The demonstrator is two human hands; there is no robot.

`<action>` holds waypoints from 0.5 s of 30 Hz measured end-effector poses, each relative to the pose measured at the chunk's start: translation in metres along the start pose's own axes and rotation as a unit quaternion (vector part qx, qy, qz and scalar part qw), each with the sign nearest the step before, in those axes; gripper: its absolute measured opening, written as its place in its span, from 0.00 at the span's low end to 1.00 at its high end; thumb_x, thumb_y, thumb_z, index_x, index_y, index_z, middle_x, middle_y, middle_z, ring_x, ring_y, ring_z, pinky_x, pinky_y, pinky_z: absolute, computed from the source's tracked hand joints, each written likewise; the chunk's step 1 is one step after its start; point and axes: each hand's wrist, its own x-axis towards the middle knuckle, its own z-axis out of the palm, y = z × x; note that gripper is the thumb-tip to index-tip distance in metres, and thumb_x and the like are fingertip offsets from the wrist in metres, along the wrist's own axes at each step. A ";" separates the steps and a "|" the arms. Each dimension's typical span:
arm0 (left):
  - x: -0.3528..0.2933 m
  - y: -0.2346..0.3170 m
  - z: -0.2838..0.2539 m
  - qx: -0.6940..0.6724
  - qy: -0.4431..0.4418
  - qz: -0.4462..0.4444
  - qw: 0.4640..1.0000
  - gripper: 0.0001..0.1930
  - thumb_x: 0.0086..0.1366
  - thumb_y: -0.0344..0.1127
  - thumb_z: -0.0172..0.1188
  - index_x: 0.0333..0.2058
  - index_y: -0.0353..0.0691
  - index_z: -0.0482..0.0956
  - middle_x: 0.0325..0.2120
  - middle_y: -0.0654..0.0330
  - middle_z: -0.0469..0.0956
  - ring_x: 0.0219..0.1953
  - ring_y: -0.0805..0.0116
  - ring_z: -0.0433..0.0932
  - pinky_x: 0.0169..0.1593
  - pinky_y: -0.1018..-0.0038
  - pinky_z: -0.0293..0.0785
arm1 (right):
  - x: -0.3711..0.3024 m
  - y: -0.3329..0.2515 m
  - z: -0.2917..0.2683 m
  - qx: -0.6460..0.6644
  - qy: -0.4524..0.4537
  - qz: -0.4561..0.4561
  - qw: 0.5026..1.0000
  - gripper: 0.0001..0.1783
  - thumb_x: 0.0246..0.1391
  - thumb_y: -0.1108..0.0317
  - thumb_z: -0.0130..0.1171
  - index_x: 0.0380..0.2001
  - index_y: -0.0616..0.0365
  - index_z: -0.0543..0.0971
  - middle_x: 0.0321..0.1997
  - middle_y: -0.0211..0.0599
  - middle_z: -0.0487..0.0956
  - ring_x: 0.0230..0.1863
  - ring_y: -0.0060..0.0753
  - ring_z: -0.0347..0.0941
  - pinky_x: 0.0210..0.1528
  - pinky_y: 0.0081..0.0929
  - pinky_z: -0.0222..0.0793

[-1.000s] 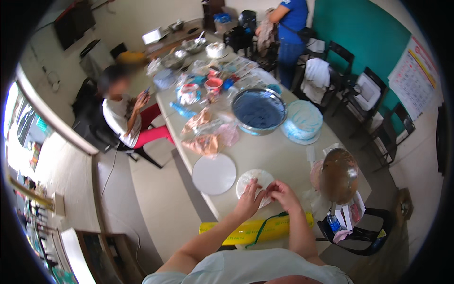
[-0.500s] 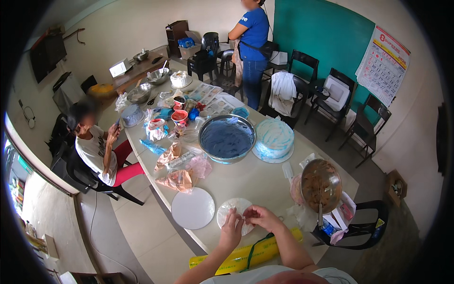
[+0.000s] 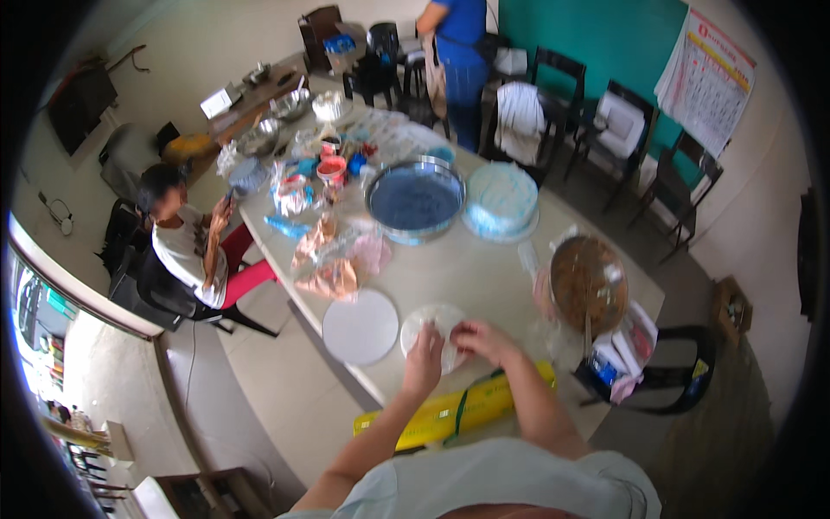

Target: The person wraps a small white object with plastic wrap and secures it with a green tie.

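A small pale round disc lies near the table's front edge, with both my hands over it. My left hand points away from me, its fingers bent and pressed together. My right hand reaches in from the right with curled fingertips, a short gap from the left. Whatever the fingers pinch is too small and blurred to name. To the left lies a larger white round board. Nearer to me, below my forearms, is a yellow roll with a dark green strap across it.
Ahead stand a steel bowl of dark blue frosting and a cake with white-blue frosting. A bowl of brown mixture with a whisk is at right. Piping bags lie left. One person sits left; another stands beyond.
The view has tipped, so the table sits higher in it and more of my shirt shows. My hands have drawn slightly apart over the disc.
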 end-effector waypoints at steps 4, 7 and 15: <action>0.006 -0.002 -0.001 0.005 -0.024 -0.015 1.000 0.18 0.72 0.31 0.51 0.58 0.33 0.66 0.47 0.42 0.78 0.51 0.39 0.77 0.52 0.56 0.75 | 0.006 -0.009 -0.002 -0.017 -0.028 -0.008 0.999 0.07 0.54 0.67 0.60 0.35 0.56 0.80 0.29 0.26 0.77 0.26 0.18 0.69 0.28 0.19 0.65; 0.004 -0.008 0.005 0.008 -0.008 -0.012 1.000 0.13 0.74 0.32 0.49 0.53 0.34 0.68 0.43 0.39 0.79 0.47 0.36 0.78 0.47 0.54 0.74 | 0.019 0.012 -0.013 0.027 -0.014 -0.014 0.999 0.06 0.54 0.68 0.60 0.34 0.56 0.80 0.27 0.27 0.78 0.26 0.19 0.73 0.27 0.19 0.66; 0.003 0.014 0.006 0.019 0.004 -0.016 1.000 0.08 0.73 0.32 0.51 0.48 0.40 0.66 0.41 0.44 0.79 0.45 0.39 0.79 0.45 0.57 0.75 | -0.013 0.006 -0.009 0.044 0.043 -0.048 0.997 0.08 0.55 0.69 0.62 0.37 0.61 0.80 0.30 0.30 0.79 0.26 0.20 0.74 0.23 0.19 0.65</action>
